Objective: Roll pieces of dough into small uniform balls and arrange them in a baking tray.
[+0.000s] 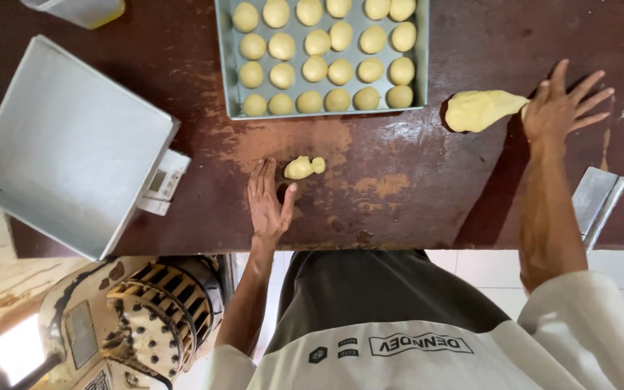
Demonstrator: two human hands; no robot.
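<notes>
My left hand lies flat and open on the table, just beside a small dough piece. My right hand, fingers spread, presses the big dough lump's end. The tray of balls sits close, within reach.

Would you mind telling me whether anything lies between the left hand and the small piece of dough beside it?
Nothing visible does. The left hand lies flat on the table, and the small piece of dough sits just beyond its thumb, with only bare tabletop between them.
</notes>
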